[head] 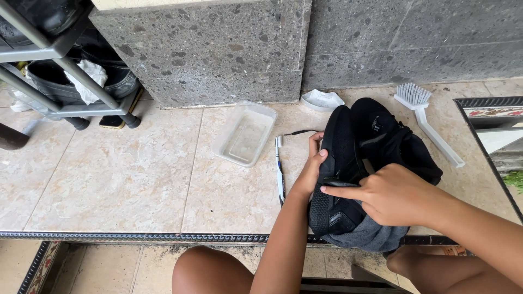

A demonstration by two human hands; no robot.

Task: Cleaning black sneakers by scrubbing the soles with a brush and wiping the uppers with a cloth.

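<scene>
A black fabric shoe (338, 158) lies on the beige tiled floor (136, 174), over a grey cloth (370, 235) at the step's edge. My left hand (311, 166) grips the shoe's left side, thumb on top. My right hand (389, 195) rests on the shoe, index finger pointing left along its tongue. A second black shoe (392, 139) lies just behind, to the right. A thin black lace end (300, 132) trails left from the shoes.
A toothbrush (279, 169) lies left of the shoe. A clear plastic tub (245, 133) sits further left, a small white dish (322, 100) by the stone wall, a white scrub brush (427, 122) at right. A metal shoe rack (65, 71) stands at far left.
</scene>
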